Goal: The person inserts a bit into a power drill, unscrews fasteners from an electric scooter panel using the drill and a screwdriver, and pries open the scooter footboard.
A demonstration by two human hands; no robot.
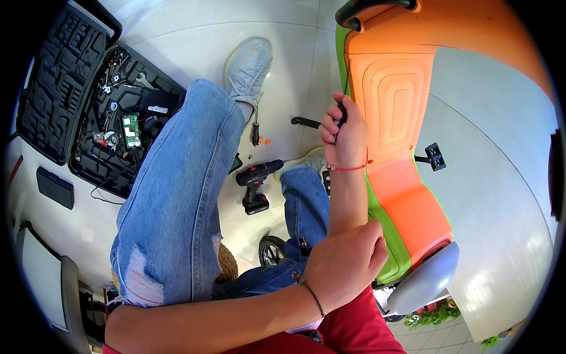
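My right hand (346, 133), with a red string bracelet at the wrist, is closed around a black handle-like piece (341, 121) beside the orange and green child's ride-on vehicle (386, 106). A black bar (305, 122) sticks out to the left of that hand; whether it joins the held piece is hidden. Nearer to me, my left hand (348, 259), wearing a dark bracelet, is curled into a fist by the vehicle's green lower edge and overlaps my right forearm. Its fingers face away, so anything inside them is hidden. A black pedal (435, 157) juts from the vehicle's right side.
A black-and-red cordless drill (254, 182) lies on the floor between my legs. Past it are a screwdriver (255, 133) and small orange pieces (267, 141). An open black tool case (88, 127) full of parts is at the left. A small wheel (271, 252) shows near my knee.
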